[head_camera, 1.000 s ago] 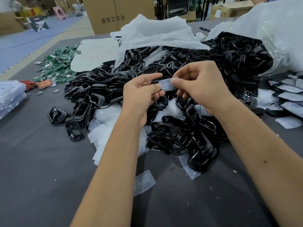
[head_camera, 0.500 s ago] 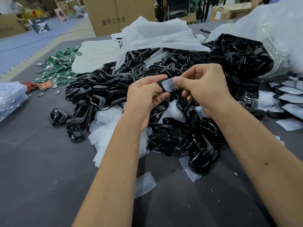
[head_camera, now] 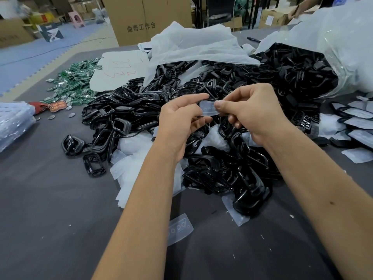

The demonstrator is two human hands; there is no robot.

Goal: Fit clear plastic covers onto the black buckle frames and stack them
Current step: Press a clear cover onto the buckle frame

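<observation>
Both hands are raised over a big heap of black buckle frames [head_camera: 222, 170] on the grey table. Between them is one clear plastic cover [head_camera: 207, 108]. My right hand [head_camera: 254, 112] pinches its right end with thumb and fingers. My left hand [head_camera: 179, 120] holds the left end, index finger stretched out over it, and a dark buckle frame shows only as a thin edge under the left fingers. More clear covers lie loose on the table, one [head_camera: 179, 228] between my forearms. Covered buckles [head_camera: 357, 126] are laid in rows at the right edge.
A clear bag [head_camera: 331, 63] spilling black frames lies at the back right, white plastic sheeting [head_camera: 193, 45] behind the heap. Green pieces [head_camera: 74, 83] are scattered at the back left, a stack of clear packets [head_camera: 14, 122] at the far left. Cardboard boxes stand beyond the table.
Both hands have stayed together over the heap with the cover between them, and my left index finger has stretched out further across the cover's top.
</observation>
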